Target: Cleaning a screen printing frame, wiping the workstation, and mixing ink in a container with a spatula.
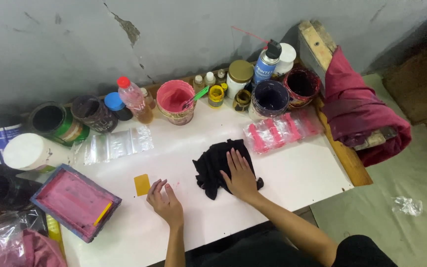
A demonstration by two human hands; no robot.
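Observation:
My right hand (240, 174) lies flat, fingers spread, on a crumpled black cloth (214, 164) in the middle of the white table (297, 173). My left hand (165, 202) rests on the table to the left of the cloth, fingers loosely apart, holding nothing. Its fingertips are just right of a small yellow square card (142, 184). A faint pink smear marks the table between the left hand and the cloth.
A pink-stained printing frame (75, 201) lies at the left front. Clear plastic bags (117, 145), a bag of pink pieces (282, 129), paint tubs (175, 101), bottles and a spray can (266, 62) line the back. A maroon cloth (362, 113) hangs at the right edge.

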